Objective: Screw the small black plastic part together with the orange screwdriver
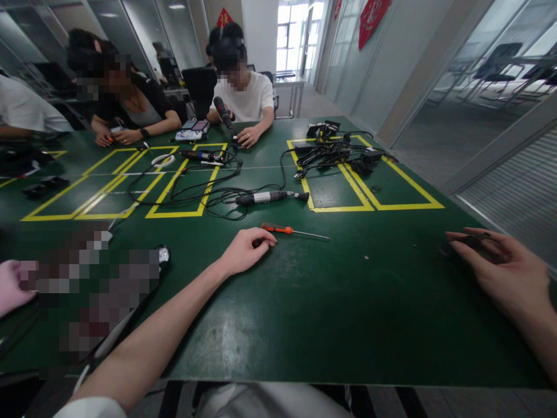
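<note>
My left hand [249, 249] rests on the green table with its fingers curled in. A dark patch shows between thumb and forefinger, and I cannot make out what it is. Just beyond the fingertips lies an orange and black screwdriver [284, 230], its thin metal shaft pointing right. At the right side of the table, my right hand [507, 267] has its fingers bent round a small dark object [476, 247]. That object is blurred and partly hidden by the thumb, so its kind is unclear.
Beyond the screwdriver lies a grey and black corded tool [265, 197]. Black cables and adapters [326, 148] are heaped at the back right. Yellow tape [343, 209] marks rectangles. A co-worker [243, 96] holds a power tool opposite; another person's hand [15, 284] is at left.
</note>
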{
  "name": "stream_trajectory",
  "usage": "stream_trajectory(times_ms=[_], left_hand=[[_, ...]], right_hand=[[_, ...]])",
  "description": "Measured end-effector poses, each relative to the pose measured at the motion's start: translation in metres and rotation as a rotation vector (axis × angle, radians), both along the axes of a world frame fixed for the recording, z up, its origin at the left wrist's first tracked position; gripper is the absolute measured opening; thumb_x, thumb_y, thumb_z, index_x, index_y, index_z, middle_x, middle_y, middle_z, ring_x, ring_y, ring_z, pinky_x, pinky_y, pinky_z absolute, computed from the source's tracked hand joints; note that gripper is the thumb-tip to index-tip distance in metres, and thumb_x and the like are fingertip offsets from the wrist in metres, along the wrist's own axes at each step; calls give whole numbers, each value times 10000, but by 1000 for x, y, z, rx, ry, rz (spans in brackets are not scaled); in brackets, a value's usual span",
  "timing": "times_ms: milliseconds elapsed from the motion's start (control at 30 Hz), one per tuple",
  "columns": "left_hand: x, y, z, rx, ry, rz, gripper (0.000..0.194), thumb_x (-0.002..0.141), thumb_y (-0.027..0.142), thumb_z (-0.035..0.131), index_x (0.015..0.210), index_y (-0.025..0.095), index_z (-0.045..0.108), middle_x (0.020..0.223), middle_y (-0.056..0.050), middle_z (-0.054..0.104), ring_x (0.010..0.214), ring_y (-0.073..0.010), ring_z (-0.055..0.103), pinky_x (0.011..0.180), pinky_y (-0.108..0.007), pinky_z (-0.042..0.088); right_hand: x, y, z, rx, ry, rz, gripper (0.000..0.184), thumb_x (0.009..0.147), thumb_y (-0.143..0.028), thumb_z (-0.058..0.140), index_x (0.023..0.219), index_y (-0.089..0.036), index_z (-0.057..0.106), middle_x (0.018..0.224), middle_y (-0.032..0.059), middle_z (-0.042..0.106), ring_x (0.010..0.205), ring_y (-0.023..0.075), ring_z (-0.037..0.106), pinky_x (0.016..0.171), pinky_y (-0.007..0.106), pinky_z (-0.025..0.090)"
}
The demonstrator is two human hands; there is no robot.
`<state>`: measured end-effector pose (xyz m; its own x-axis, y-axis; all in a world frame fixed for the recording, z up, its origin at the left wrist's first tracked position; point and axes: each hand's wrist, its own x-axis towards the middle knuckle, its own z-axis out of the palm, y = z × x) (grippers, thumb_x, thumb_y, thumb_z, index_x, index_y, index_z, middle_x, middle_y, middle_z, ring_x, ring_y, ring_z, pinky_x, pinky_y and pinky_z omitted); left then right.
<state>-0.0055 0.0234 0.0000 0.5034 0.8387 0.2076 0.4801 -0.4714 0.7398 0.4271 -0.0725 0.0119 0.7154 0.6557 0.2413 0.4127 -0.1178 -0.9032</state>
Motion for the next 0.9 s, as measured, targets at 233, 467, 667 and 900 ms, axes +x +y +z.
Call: stream_trajectory(times_ms=[233,467,667,900], left_hand=[[0,0,0,-4,-5,0,230,889,142,559,937,188,780,896,-33,790,772,-162,696,780,-282,551],[0,0,0,4,-8,0,226,887,126,567,929,182,782,882,-29,783,771,-158,697,779,-268,548],[0,1,-2,-1,6,-2,229,892,120,565,938,176,782,872,-23,784,782,-155,694,764,-260,537],[0,1,-3,14,-10,-7,236,882,106,562,937,176,781,881,-22,787,769,-150,687,751,-255,530]], right_hand=[[5,0,-3,-10,-12,-9,469,406,-426,786,831,-251,692,896,88,770,1184,442,691,1058,628,537],[27,-1,-20,-31,-243,11,691,564,-605,801,1144,-251,676,1209,133,729,1110,412,703,955,638,577],[39,-1,-22,246,-1060,82,371,850,-564,664,1003,-234,736,1070,149,732,954,351,675,820,522,484],[18,4,-29,-37,-1390,269,534,1024,-465,369,847,-201,798,851,145,764,847,330,604,748,442,322]])
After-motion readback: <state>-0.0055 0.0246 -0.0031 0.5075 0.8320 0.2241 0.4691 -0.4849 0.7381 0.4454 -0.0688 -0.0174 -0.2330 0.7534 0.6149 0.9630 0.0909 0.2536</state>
